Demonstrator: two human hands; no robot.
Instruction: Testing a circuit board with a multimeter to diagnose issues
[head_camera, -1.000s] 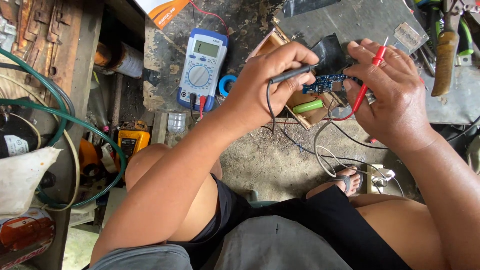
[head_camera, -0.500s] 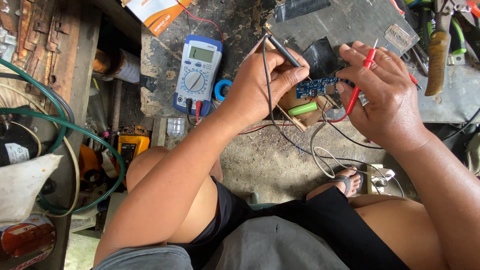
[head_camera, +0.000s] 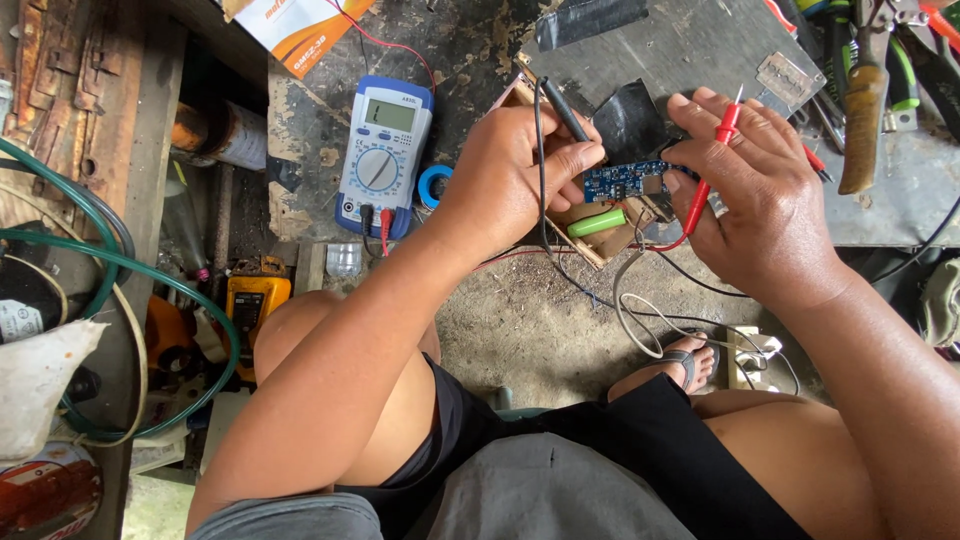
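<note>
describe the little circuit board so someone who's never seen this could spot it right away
Start at the blue and white multimeter on the rough workbench and look right, between the two hands. The small blue circuit board sits there, pinched between fingertips above a green cylinder. It is the only flat blue rectangle dotted with tiny components.

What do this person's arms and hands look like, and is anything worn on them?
Both arms are bare along all that shows: no sleeves, gloves, watch or bracelets visible. The left hand and right hand show no rings. The fingernails are short.
</note>
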